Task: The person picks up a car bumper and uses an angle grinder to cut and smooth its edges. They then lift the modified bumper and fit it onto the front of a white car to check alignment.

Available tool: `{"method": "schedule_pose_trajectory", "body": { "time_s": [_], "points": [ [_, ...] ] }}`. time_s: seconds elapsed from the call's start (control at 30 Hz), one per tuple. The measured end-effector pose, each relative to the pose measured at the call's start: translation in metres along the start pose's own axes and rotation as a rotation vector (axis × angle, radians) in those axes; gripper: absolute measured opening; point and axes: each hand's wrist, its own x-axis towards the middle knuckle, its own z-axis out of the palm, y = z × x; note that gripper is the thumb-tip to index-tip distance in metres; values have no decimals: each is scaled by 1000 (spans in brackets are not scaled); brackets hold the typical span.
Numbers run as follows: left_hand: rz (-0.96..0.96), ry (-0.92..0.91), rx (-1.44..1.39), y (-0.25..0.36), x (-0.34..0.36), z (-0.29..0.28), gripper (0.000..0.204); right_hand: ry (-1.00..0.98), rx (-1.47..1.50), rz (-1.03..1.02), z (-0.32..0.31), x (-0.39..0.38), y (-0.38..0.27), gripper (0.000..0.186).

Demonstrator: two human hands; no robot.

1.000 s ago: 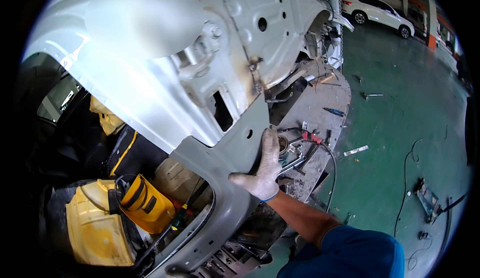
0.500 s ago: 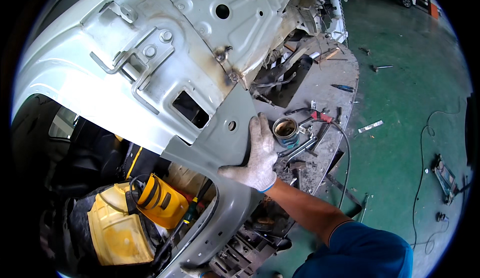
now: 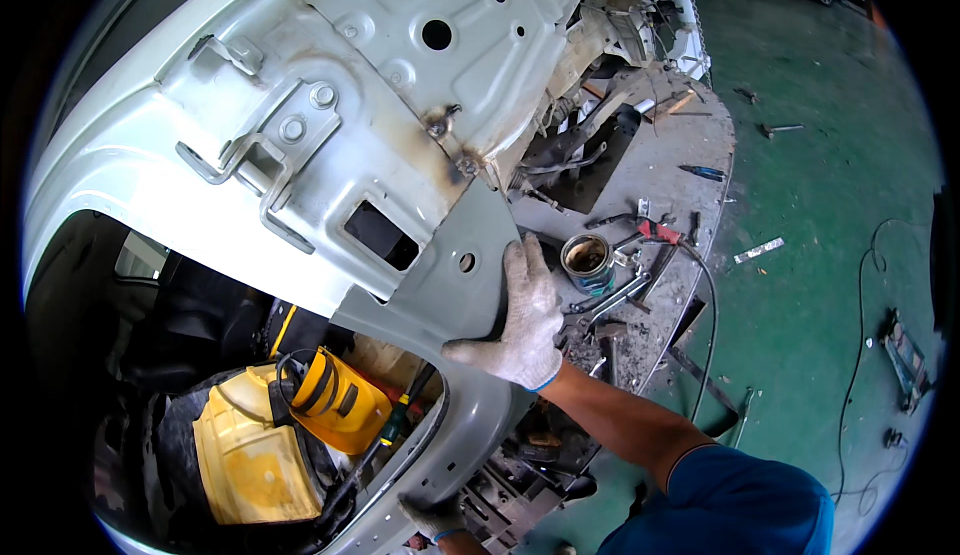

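My right hand (image 3: 524, 327), in a whitish knit glove, lies against the edge of a grey sheet-metal panel (image 3: 450, 290). Its fingers stretch along the edge, and the thumb spreads to the left. The panel has a round hole and adjoins the pale car body (image 3: 330, 165) near a square opening. At the lower edge of the view, my left hand (image 3: 432, 519), also gloved, touches the curved grey pillar (image 3: 465, 420) or lies close beside it; its fingers are mostly hidden. Burnt marks show on the metal above the panel.
A workbench (image 3: 690, 135) beyond my right hand carries an open paint can (image 3: 587, 260), wrenches, a hammer (image 3: 610, 340) and a red-handled cable clamp (image 3: 658, 231). Inside the car are a yellow welding mask (image 3: 340, 405) and a yellow moulded piece (image 3: 255, 455). Cables trail over the green floor (image 3: 790, 335).
The view has shifted a little, so the scene sits slightly differently. My left hand shows more fully at the bottom. My right hand stays against the grey panel's edge.
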Motion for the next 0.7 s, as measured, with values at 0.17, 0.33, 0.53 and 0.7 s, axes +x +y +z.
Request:
{"method": "schedule_pose_trajectory", "body": {
  "time_s": [0.17,0.33,0.53,0.7],
  "points": [
    [-38,-29,-17,2,-8,8,82,-12,-16,92,-7,-2,-8,134],
    [-25,108,25,2,-7,27,80,-45,134,43,-10,-4,16,128],
    [-28,110,38,6,2,18,80,-88,176,136,-16,-28,43,122],
    [-68,54,-18,6,2,15,79,-183,154,218,-24,-40,51,121]
  ]
}}
